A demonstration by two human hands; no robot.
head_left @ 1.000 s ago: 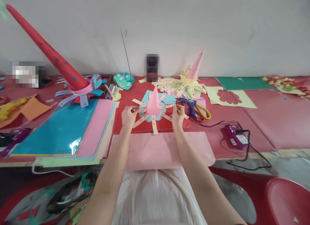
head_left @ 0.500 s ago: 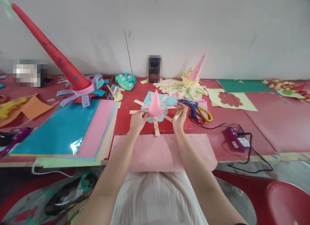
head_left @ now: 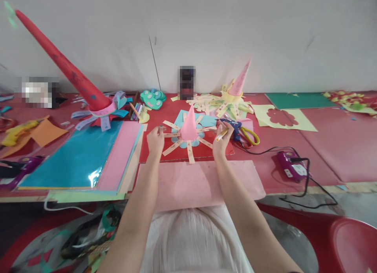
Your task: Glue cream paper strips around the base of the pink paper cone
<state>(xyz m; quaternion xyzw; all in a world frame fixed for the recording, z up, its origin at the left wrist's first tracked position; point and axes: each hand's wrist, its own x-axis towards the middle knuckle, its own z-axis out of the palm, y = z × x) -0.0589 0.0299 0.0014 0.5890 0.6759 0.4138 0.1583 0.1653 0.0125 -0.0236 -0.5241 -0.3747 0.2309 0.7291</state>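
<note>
A small pink paper cone (head_left: 188, 125) stands on a blue flower cut-out with tan paper strips (head_left: 172, 147) fanned out around its base, all on a red sheet (head_left: 150, 152). My left hand (head_left: 155, 140) is at the cone's left side, fingers curled and touching the end of a strip. My right hand (head_left: 222, 139) is at the cone's right side, closed on a yellow pen (head_left: 221, 135). A pink sheet (head_left: 194, 182) lies between my forearms at the table's near edge.
A blue glue gun (head_left: 231, 126) and yellow-handled scissors (head_left: 250, 135) lie right of the cone. A purple device (head_left: 290, 167) with a black cord sits further right. Coloured paper stack (head_left: 79, 155) lies left, a tall red cone (head_left: 64, 67) behind it, another pink cone (head_left: 240, 82) by the wall.
My left hand has shifted left from the cone's base out to a strip's end. My right hand has lifted slightly with the pen. The view has shifted a little.
</note>
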